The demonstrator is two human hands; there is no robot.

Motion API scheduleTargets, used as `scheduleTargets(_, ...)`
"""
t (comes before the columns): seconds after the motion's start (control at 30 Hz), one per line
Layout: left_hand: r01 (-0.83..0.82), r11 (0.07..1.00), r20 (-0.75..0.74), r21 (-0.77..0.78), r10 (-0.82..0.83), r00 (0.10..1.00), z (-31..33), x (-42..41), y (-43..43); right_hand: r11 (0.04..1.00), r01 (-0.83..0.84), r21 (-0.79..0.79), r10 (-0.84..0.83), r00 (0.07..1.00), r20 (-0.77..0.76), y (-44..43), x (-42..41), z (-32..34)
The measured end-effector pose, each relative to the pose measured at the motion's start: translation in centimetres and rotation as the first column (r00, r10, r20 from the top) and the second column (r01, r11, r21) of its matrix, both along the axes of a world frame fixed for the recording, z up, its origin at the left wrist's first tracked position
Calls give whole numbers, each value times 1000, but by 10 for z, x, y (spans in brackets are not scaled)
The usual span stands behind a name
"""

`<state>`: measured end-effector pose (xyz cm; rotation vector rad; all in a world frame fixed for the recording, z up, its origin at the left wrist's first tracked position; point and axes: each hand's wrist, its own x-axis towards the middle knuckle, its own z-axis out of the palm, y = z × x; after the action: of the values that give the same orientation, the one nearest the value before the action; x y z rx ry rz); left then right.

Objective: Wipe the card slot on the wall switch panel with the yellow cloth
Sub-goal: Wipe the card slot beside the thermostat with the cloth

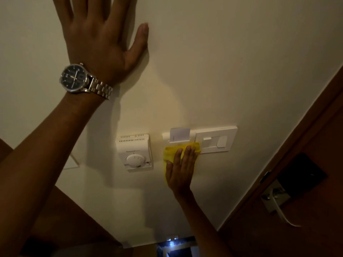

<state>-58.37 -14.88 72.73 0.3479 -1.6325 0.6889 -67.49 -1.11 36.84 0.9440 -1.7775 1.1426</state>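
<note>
A white switch panel (216, 139) is fixed to the pale wall, with a card slot (179, 138) at its left end and a white card standing in it. My right hand (181, 171) presses the yellow cloth (171, 152) flat against the wall just below the card slot, fingers extended over the cloth. The cloth covers the slot's lower edge. My left hand (101, 41) rests flat on the wall high up to the left, fingers spread, holding nothing; a metal watch sits on its wrist.
A white thermostat (134, 153) with a round dial hangs left of the card slot. A brown wooden door (300, 182) with a metal handle (276, 201) stands at the right. Brown wood shows at the lower left.
</note>
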Motion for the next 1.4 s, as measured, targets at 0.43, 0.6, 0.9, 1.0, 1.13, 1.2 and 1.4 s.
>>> scheduleTargets(0.43, -33, 999, 4, 5, 33, 999, 2, 1, -1, 994, 47, 99, -38, 996, -86, 8, -1, -7)
scheduleTargets(0.6, -29, 1000, -2, -2, 29, 1000, 0, -2, -3, 999, 32, 35, -30, 997, -69, -13, 0, 23)
scheduleTargets(0.9, -60, 997, 19, -39, 61, 998, 6, 0, 0, 989, 76, 125, -69, 996, -60, 0, 9, -15)
scheduleTargets(1.0, -64, 997, 6, -36, 64, 998, 2, 0, -4, 999, 31, 21, -32, 999, 27, -15, 13, 5)
scheduleTargets(1.13, -40, 999, -4, -32, 40, 999, 3, -4, -2, 1000, 8, 11, -8, 999, -33, -12, 1, 4)
scheduleTargets(1.2, -56, 998, 10, -20, 56, 998, 5, 0, -3, 997, 34, 71, -28, 996, -86, -2, 1, -6)
scheduleTargets(1.4, -64, 998, 20, -20, 64, 998, -2, -6, -1, 1000, -18, -22, 18, 1000, 23, -10, 6, 25)
